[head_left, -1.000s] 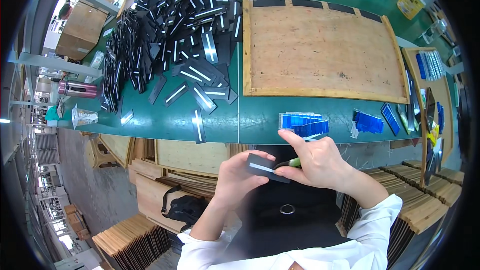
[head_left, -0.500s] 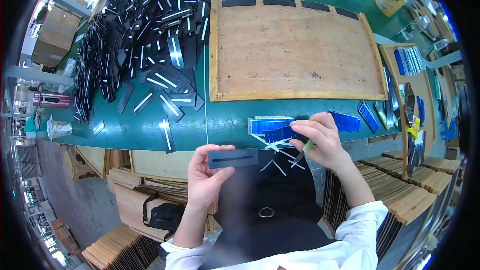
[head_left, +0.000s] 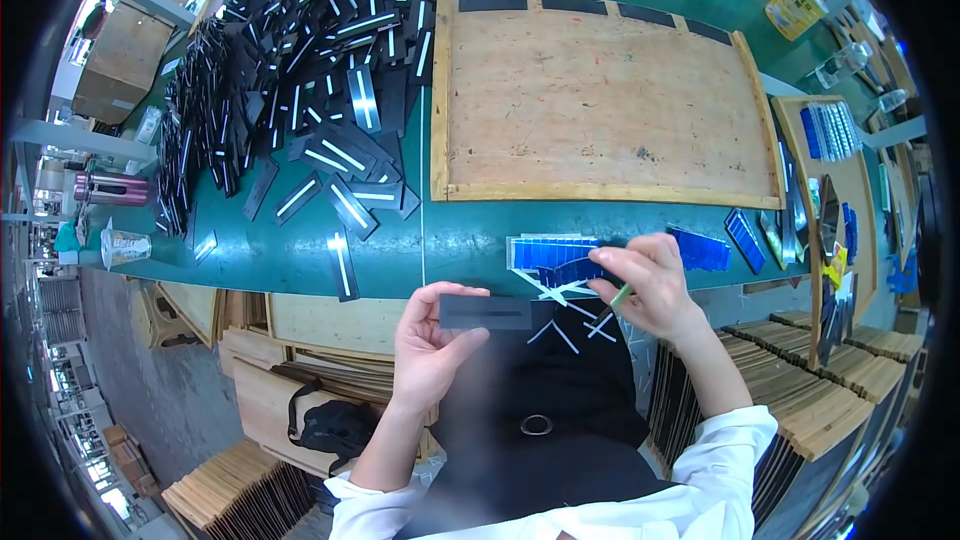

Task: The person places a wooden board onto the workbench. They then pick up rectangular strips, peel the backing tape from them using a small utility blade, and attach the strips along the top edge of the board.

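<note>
The two hands have come apart since a second ago: then they met together on one dark strip in front of the body, and now the left hand [head_left: 432, 345] alone keeps that dark grey strip [head_left: 486, 312], pinched by its left end between thumb and fingers and held level, just short of the near edge of the green table [head_left: 300, 260]. The right hand [head_left: 650, 285] has travelled out to that edge, to the stack of blue sheets [head_left: 555, 258] lying there; its fingertips hover at the stack while a thin green tool [head_left: 622, 294] sits tucked in a narrow grip. I judge one strip finished with and the hand fetching a blue piece next.

The strip is flat, matte, long and rectangular. The blue sheets look glossy and finely ribbed, squared into a low pile. Thin white slivers [head_left: 580, 322] — peeled strips, by the look — lie crossed on the black apron [head_left: 540, 410] just below the table edge. Farther along the table to the left spreads a heap of black strips with bright stripes [head_left: 290, 70], hard and shiny; beyond the stack sits a raw wooden tray [head_left: 600, 100], rough-grained and rimmed.
</note>
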Available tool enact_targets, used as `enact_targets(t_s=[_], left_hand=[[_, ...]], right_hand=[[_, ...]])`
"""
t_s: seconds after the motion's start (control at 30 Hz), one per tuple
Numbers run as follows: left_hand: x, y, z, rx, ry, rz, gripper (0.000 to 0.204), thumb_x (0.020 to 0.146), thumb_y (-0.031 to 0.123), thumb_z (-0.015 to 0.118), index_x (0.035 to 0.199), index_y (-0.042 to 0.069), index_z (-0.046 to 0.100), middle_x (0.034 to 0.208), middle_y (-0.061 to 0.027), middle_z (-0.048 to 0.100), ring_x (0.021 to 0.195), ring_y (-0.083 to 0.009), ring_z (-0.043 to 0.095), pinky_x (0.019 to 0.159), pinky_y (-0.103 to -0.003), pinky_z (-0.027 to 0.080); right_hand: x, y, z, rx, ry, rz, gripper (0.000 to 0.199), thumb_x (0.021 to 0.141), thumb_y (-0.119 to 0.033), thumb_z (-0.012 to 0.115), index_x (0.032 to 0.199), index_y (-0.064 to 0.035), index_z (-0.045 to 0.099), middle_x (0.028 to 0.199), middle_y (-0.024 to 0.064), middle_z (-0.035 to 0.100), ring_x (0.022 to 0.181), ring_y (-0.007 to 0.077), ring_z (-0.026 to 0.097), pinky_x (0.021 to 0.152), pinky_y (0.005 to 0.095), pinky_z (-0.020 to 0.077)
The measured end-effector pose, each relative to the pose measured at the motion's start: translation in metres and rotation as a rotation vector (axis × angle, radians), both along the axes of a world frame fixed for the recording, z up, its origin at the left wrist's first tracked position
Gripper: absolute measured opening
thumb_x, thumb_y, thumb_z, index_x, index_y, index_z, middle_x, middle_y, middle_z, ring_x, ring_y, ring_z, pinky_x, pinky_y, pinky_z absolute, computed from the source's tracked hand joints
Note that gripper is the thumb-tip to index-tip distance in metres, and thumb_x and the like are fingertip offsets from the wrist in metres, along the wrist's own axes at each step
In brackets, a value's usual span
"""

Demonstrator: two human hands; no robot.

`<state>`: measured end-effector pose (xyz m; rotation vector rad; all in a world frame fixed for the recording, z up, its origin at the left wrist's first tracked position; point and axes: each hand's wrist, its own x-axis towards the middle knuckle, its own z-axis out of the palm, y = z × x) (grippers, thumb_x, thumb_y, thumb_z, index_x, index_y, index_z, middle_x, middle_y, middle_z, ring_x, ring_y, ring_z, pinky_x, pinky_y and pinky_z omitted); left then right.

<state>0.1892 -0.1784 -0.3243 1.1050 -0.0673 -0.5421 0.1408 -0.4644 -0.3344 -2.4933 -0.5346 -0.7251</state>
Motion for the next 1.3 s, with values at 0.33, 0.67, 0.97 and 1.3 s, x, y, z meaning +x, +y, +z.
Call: enact_targets(t_s=[0.33,0.67,0.97,1.3], left_hand=[[-0.009,-0.005,-0.005,0.108,-0.089,-0.038,0.063,0.079,-0.018,0.066,0.132,0.006,0.043,0.123,-0.0127,0.057,0.105,-0.0136,0.059,0.081,-0.025,0.054],[-0.018,-0.016,0.004,0.115,-0.253,-0.072,0.068,0.079,-0.011,0.070,0.135,0.005,0.036,0.124,-0.0160,0.058,0.113,-0.0202,0.059,0.092,-0.031,0.052],[-0.019,-0.012,0.010,0.043,-0.221,-0.068,0.063,0.083,-0.014,0.066,0.135,0.003,0.034,0.126,-0.0178,0.055,0.117,-0.0219,0.056,0.096,-0.032,0.051],[-0.019,-0.012,0.009,0.033,-0.229,-0.056,0.063,0.083,-0.013,0.066,0.134,0.004,0.034,0.127,-0.0182,0.055,0.116,-0.0210,0.056,0.097,-0.032,0.050]], right_hand=[[-0.017,0.011,0.013,-0.378,-0.357,0.084,0.036,0.083,-0.018,0.071,0.115,-0.0153,0.055,0.113,-0.0027,0.070,0.086,0.0114,0.047,0.081,0.0305,0.0317],[-0.010,0.059,0.040,0.152,-0.177,0.097,0.058,0.068,-0.022,0.085,0.117,-0.0127,0.055,0.105,-0.0035,0.073,0.081,0.0141,0.049,0.079,0.0318,0.0334],[-0.005,0.060,0.050,0.169,0.018,0.082,0.063,0.063,-0.017,0.085,0.119,-0.0067,0.058,0.097,-0.0012,0.072,0.078,0.0185,0.055,0.077,0.0338,0.0380],[-0.005,0.059,0.053,0.147,0.047,0.087,0.066,0.065,-0.017,0.085,0.123,-0.0064,0.054,0.098,-0.0008,0.072,0.079,0.0192,0.055,0.079,0.0348,0.0378]])
